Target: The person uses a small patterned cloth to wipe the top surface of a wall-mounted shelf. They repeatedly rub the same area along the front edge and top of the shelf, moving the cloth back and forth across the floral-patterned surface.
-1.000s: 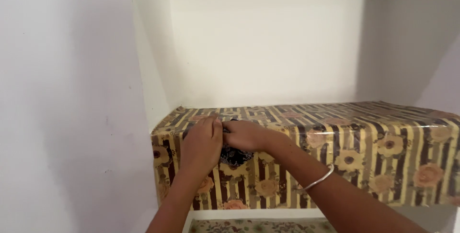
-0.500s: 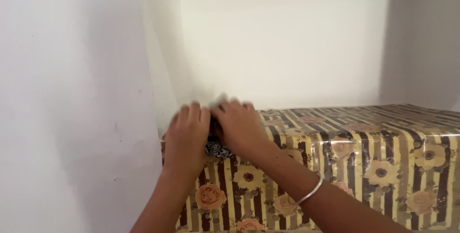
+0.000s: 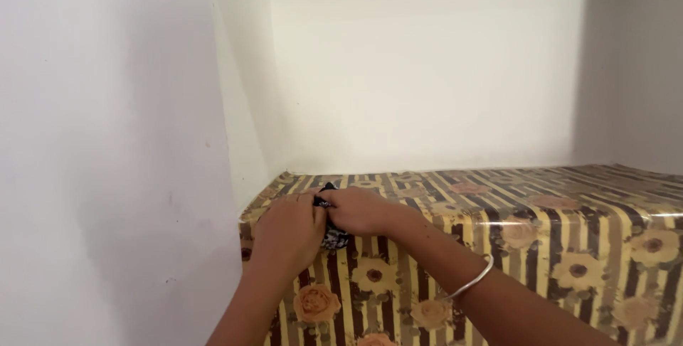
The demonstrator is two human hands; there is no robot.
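Note:
A small dark cloth with light speckles lies at the front left edge of a shelf covered in a striped, flower-patterned sheet. My left hand and my right hand meet over the cloth, fingers closed on it. Most of the cloth is hidden between the two hands. A silver bangle circles my right wrist.
The shelf sits in a white wall recess, with a plain back wall and a side wall close to my left hand. A white wall fills the left of the view. The patterned cover hangs down over the shelf's front.
The view has shifted and the hands sit lower at the shelf's front edge. Both hands stay closed on the dark cloth.

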